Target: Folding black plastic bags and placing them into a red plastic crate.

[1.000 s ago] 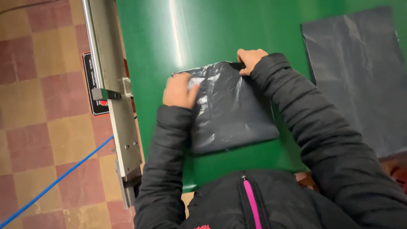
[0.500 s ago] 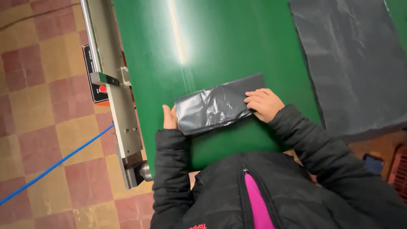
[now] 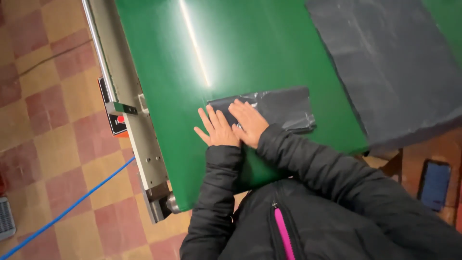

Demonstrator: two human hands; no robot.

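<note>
A glossy green tabletop [image 3: 231, 58] with a metal rail along its left edge carries a folded dark grey plastic bag [image 3: 281, 107] near the front edge. A larger grey plastic sheet [image 3: 385, 67] lies flat to the right (well apart from the bag), overhanging the front edge.

Two hands, the left hand [image 3: 217, 130] and right hand [image 3: 248, 122]; one folded grey plastic bag [image 3: 279, 107]; one flat grey plastic sheet [image 3: 385, 62]; one green worktop [image 3: 231, 53]; one blue cable [image 3: 67, 212].

Green table top [image 3: 250, 43] with light glare, metal side rail [image 3: 126, 96], checkered red-and-tan tile floor [image 3: 43, 120], blue cable [image 3: 67, 209]
</note>
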